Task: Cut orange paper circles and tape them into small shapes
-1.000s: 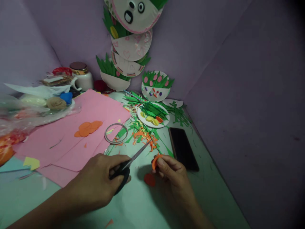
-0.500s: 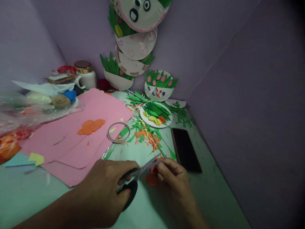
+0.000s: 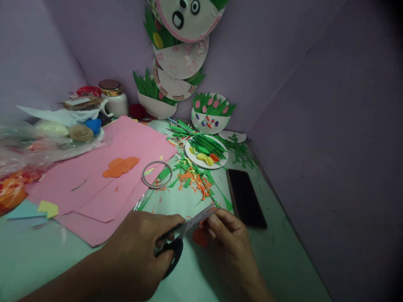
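My left hand (image 3: 138, 251) is closed through the black handles of a pair of scissors (image 3: 176, 247), whose blades point up and right. Between the thumb and fingers of my right hand (image 3: 231, 235) is a piece of orange paper (image 3: 200, 237), mostly covered by the blades and fingertips. The blades lie across that paper, close to my right thumb. On the pink paper sheets (image 3: 94, 197) at the left rests a small pile of orange paper ovals (image 3: 118, 167). Orange and green paper scraps (image 3: 195, 180) are strewn just beyond my hands.
A phone (image 3: 246, 199) lies to the right of my right hand. A roll of tape (image 3: 156, 186) sits at the pink paper's edge. Beyond are a white plate (image 3: 192, 162) of paper cutouts, decorated half plates (image 3: 209, 123) against the wall, a mug (image 3: 118, 105) and plastic bags (image 3: 19, 147).
The scissor blades have come closer together over the orange paper. Both hands stay in nearly the same place.
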Action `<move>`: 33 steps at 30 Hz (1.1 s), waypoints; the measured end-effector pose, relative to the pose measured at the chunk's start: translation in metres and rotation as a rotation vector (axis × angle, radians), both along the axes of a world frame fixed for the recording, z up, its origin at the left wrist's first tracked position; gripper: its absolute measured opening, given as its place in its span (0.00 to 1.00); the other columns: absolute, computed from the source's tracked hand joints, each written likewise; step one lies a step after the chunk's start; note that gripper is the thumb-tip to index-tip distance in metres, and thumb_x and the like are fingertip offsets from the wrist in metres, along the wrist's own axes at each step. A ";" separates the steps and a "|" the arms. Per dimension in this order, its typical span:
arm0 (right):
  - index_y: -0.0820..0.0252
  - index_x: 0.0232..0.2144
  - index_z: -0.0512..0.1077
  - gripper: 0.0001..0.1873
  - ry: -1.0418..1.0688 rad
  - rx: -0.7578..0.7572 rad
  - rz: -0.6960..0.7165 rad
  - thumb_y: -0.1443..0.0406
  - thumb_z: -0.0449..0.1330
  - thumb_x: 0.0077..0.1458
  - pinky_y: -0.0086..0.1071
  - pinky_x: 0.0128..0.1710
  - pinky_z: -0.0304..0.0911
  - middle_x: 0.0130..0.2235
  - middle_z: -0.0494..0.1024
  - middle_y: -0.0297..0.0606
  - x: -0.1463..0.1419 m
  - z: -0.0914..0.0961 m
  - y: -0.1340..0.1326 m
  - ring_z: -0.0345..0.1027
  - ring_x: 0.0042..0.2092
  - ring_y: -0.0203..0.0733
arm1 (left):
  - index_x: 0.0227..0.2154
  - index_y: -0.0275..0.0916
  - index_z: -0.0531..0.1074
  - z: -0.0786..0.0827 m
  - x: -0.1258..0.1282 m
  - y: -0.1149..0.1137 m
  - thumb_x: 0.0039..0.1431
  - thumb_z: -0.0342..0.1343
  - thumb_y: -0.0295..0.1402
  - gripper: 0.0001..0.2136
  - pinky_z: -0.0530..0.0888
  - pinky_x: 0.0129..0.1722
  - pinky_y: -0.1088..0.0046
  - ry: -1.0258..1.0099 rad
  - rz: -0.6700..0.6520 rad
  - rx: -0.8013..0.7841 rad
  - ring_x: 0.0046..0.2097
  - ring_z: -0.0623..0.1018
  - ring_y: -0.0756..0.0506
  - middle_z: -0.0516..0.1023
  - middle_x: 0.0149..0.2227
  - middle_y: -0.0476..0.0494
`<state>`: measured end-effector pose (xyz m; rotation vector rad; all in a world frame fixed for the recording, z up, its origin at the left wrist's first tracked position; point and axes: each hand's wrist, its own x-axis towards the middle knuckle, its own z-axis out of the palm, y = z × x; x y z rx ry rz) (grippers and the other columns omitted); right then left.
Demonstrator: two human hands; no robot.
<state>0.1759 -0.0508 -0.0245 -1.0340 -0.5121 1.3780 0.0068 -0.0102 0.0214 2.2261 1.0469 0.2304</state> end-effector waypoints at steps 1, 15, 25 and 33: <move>0.61 0.22 0.76 0.08 -0.010 0.000 -0.004 0.61 0.67 0.42 0.25 0.22 0.58 0.21 0.72 0.32 0.000 0.000 0.000 0.61 0.22 0.31 | 0.29 0.43 0.68 0.000 0.000 0.000 0.44 0.47 0.23 0.10 0.58 0.24 0.77 0.004 -0.002 -0.002 0.24 0.66 0.51 0.67 0.20 0.55; 0.62 0.21 0.76 0.09 -0.027 -0.043 0.005 0.61 0.68 0.42 0.26 0.24 0.61 0.22 0.73 0.34 -0.001 -0.002 -0.002 0.63 0.24 0.32 | 0.28 0.42 0.68 -0.001 -0.001 0.001 0.45 0.47 0.23 0.10 0.59 0.23 0.78 0.006 -0.015 0.004 0.23 0.66 0.51 0.67 0.20 0.56; 0.61 0.23 0.76 0.09 0.015 -0.066 -0.086 0.63 0.70 0.39 0.25 0.25 0.65 0.23 0.75 0.33 -0.002 0.002 0.000 0.69 0.26 0.33 | 0.41 0.42 0.70 -0.012 -0.007 0.017 0.52 0.47 0.28 0.14 0.67 0.28 0.74 0.172 0.123 0.082 0.31 0.76 0.45 0.77 0.29 0.47; 0.60 0.23 0.74 0.13 0.057 -0.152 -0.156 0.62 0.72 0.33 0.26 0.23 0.66 0.22 0.76 0.31 0.001 0.011 0.002 0.70 0.25 0.36 | 0.54 0.33 0.60 -0.032 0.012 0.026 0.53 0.47 0.23 0.23 0.71 0.31 0.67 0.319 0.098 0.367 0.34 0.78 0.40 0.78 0.34 0.37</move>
